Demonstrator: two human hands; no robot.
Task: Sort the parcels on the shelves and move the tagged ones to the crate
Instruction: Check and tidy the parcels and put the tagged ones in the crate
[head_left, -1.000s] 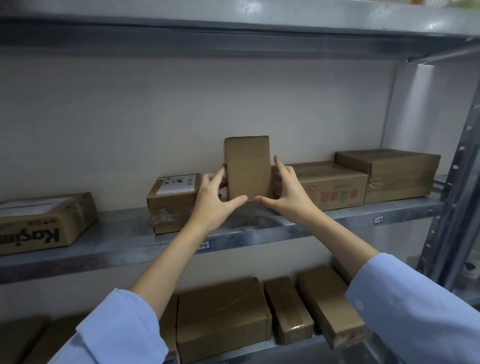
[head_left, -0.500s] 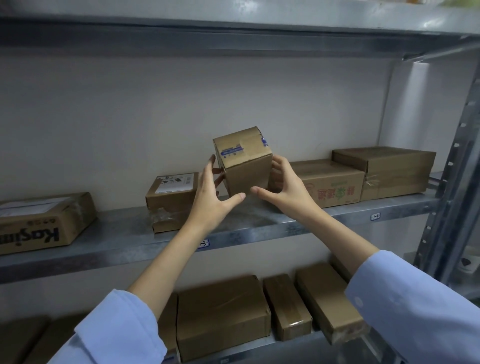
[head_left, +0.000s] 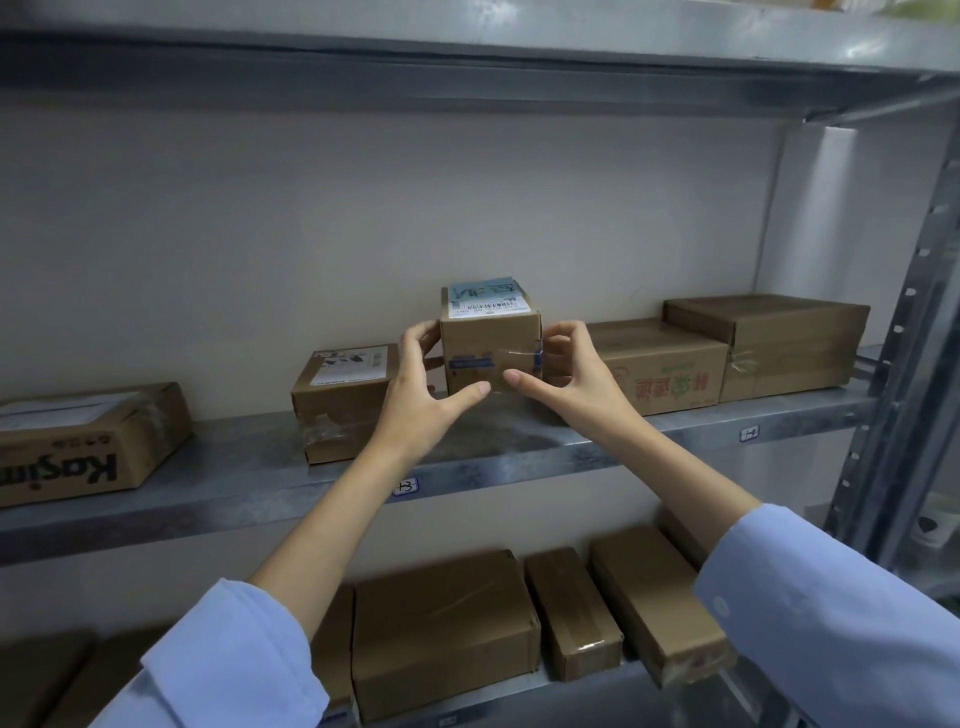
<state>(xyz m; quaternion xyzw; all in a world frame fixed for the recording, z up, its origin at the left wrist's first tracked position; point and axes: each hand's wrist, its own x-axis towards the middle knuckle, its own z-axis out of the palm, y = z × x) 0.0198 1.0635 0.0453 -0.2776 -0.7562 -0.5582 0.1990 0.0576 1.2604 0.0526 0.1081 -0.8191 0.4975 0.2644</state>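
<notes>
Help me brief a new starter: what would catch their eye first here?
First, the small box in the middle of the middle shelf, gripped at its sides by the left hand and right hand, a blue-and-white label on its top. Then the box with big dark lettering at the shelf's far left, and the box with red and green print just right of the hands.

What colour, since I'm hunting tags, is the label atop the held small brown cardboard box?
The label is light blue over white, barcoded; head view.
</notes>
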